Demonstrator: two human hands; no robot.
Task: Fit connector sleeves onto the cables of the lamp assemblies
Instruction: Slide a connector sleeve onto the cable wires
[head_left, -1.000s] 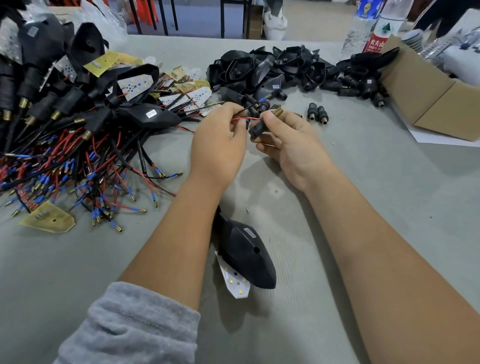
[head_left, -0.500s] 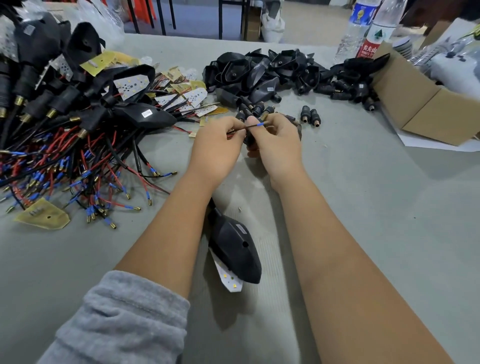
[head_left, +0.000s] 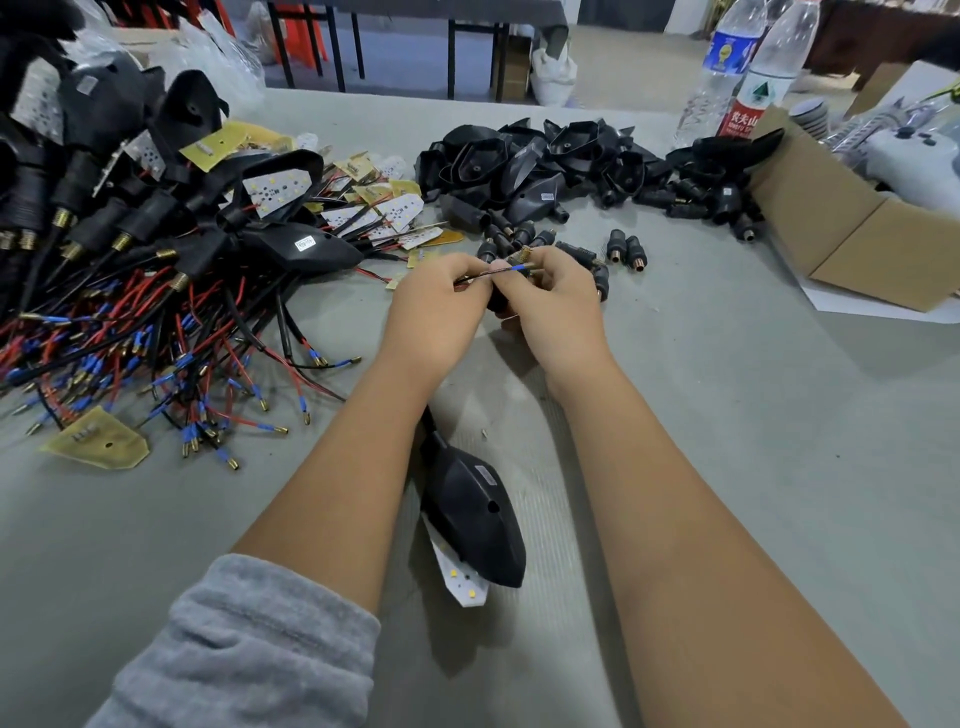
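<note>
Between both hands' pinching fingers runs a thin black cable, blue-tipped.

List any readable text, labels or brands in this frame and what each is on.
"农夫山": red label of the clear bottle, cut off after that.
Blue label of the second bottle: a round logo, text too blurred to read.
White sticker on the lamp housing between the forearms: too small to read.
White sticker on the housing in the left pile: print unreadable.
Nothing else is readable.
</note>
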